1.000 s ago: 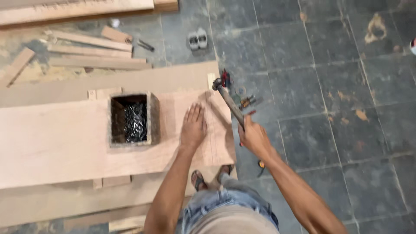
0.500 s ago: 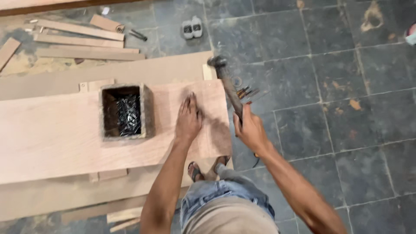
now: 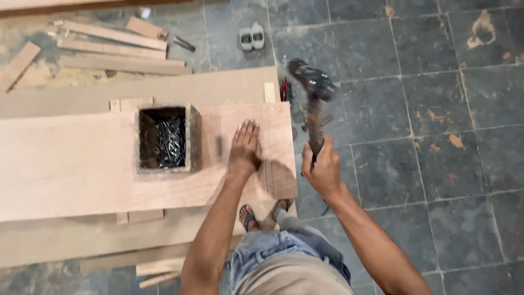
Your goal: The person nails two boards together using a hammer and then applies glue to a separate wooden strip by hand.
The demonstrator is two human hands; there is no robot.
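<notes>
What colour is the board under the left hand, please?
Light pinkish-brown board, seen in the head view.

Between the left hand (image 3: 244, 150) and right hand (image 3: 323, 169) the plywood sheet (image 3: 65, 164) lies bare. Left of the left hand, a box of nails (image 3: 166, 139) blocks passage.

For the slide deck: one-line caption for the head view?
Right hand raises a hammer while the left hand lies flat on a plywood sheet beside an open box of nails.
</notes>
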